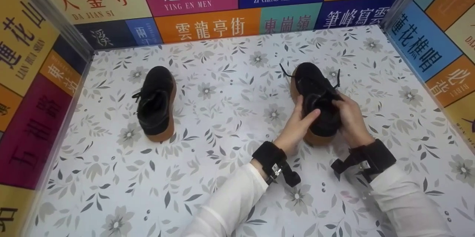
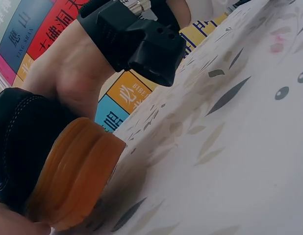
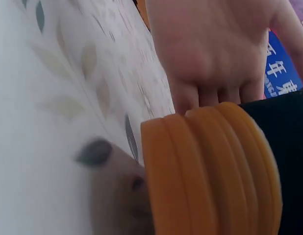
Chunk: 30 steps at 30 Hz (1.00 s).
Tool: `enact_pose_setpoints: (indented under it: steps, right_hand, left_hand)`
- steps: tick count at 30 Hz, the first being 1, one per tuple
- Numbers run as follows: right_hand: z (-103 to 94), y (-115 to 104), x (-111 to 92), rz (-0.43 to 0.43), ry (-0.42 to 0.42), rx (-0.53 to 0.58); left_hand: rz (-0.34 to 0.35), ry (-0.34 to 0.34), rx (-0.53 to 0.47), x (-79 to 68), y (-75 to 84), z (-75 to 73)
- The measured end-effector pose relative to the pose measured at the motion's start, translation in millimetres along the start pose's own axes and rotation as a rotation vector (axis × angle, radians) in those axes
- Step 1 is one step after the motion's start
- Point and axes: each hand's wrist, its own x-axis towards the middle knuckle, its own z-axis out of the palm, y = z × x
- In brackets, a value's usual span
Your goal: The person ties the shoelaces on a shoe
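Observation:
A black shoe (image 1: 315,84) with a brown sole (image 2: 73,176) is at the right, its toe pointing away and its two lace ends spread loose to either side. My left hand (image 1: 297,129) grips its left side, the thumb over the collar's edge. On the opposite side, my right hand (image 1: 350,118) holds the collar near the opening. The right wrist view shows the left palm, with its fingers (image 3: 186,95) passing behind the sole. Farther left, a matching shoe (image 1: 157,99) stands on the surface, with its lace gathered at one side.
The surface (image 1: 222,125) is white with a grey leaf and flower print. Upright panels (image 1: 207,25) with coloured blocks and large characters enclose the back and both sides. Black straps with small cameras (image 1: 274,162) sit on both wrists.

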Motion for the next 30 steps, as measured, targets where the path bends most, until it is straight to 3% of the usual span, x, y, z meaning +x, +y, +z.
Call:
enact_pose_setpoints:
  steps: [7, 12, 17, 22, 30]
  right_hand:
    - [25.6, 5.0, -15.9, 0.021, -0.03, -0.002]
    - [41.2, 7.5, -25.0, 0.018, -0.066, 0.004]
    - [58.5, 8.9, -29.9, 0.011, -0.086, -0.009]
    - [74.5, 13.5, -30.8, -0.012, -0.124, 0.063]
    - [106.3, 31.0, -31.7, -0.093, -0.19, 0.014]
  left_hand:
    - [-0.019, 0.113, 0.0, -11.2, 4.8, -0.7]
    - [-0.009, 0.149, -0.035, -24.4, 12.3, -7.4]
    - [-0.012, 0.158, -0.064, -35.8, 17.8, -22.3]
    - [-0.017, 0.156, -0.077, -42.6, 19.6, -37.1]
    - [0.016, 0.144, -0.066, -60.9, 11.5, -78.9]
